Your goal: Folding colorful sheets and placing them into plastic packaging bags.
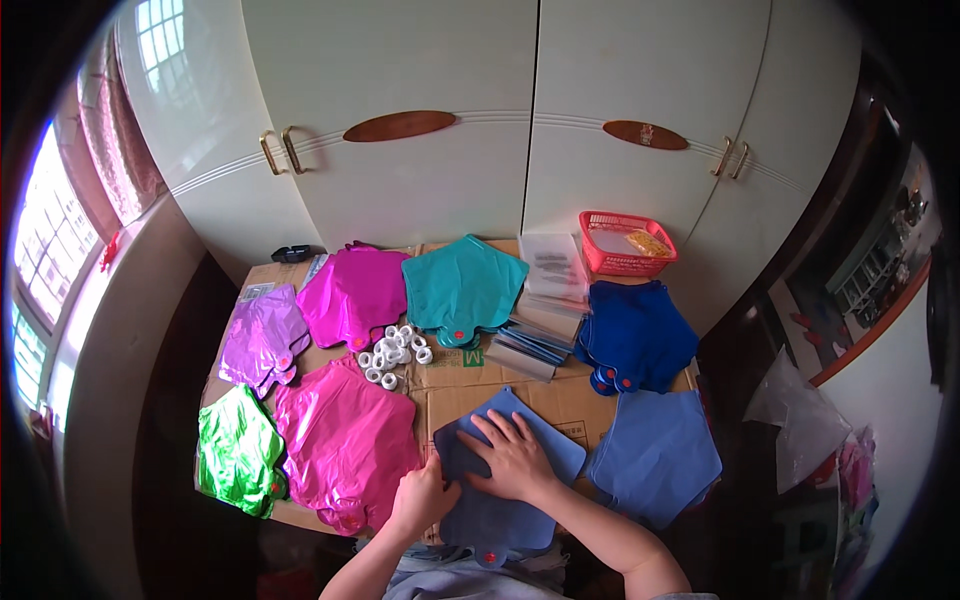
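Observation:
A blue five-sided flat foil balloon [505, 525] lies in front of me, its rounded tab with a red dot pointing toward my body. My right hand [512, 462] rests flat on its upper part, fingers spread. At the balloon's left edge my left hand [424, 494] is closed, thumb and fingers pinching near that edge. The fingertips are partly hidden. Close to my left hand lies a shiny pink foil balloon [345, 435]. Beside my right forearm is a pile of lighter blue foil balloons [655, 455].
Cardboard [435, 390] covers the table. Around its edge lie green [238, 445], lilac [262, 335], magenta [352, 290], teal [465, 280] and dark blue balloons [645, 330]. White rings [393, 352], clear sleeves [545, 335] and a red basket [628, 262] sit farther back, before a white cabinet [400, 200].

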Available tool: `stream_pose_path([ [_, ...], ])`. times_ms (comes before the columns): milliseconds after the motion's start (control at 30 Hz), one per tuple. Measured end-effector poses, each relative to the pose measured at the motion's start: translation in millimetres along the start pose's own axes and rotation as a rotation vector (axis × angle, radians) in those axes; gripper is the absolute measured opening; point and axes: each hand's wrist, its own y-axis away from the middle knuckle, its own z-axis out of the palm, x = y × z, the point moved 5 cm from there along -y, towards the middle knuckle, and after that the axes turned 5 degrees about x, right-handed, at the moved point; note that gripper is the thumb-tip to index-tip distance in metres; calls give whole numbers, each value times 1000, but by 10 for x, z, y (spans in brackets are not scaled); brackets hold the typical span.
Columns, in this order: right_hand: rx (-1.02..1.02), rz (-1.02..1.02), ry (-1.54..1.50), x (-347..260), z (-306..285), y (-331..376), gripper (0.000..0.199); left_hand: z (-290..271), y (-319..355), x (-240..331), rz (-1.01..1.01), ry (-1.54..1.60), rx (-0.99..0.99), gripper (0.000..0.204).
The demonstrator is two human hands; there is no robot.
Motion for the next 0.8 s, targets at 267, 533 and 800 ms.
stream_pose_path([
  [267, 14, -6, -68, 31, 12, 9, 67, 124, 57, 185, 71, -77, -177, 32],
  [533, 93, 3, -106, 81, 78, 33, 57, 268, 66, 293, 168, -71, -248, 25],
  [800, 184, 69, -256, 226, 146, 64, 37, 332, 55, 259, 170, -15, -265, 24],
])
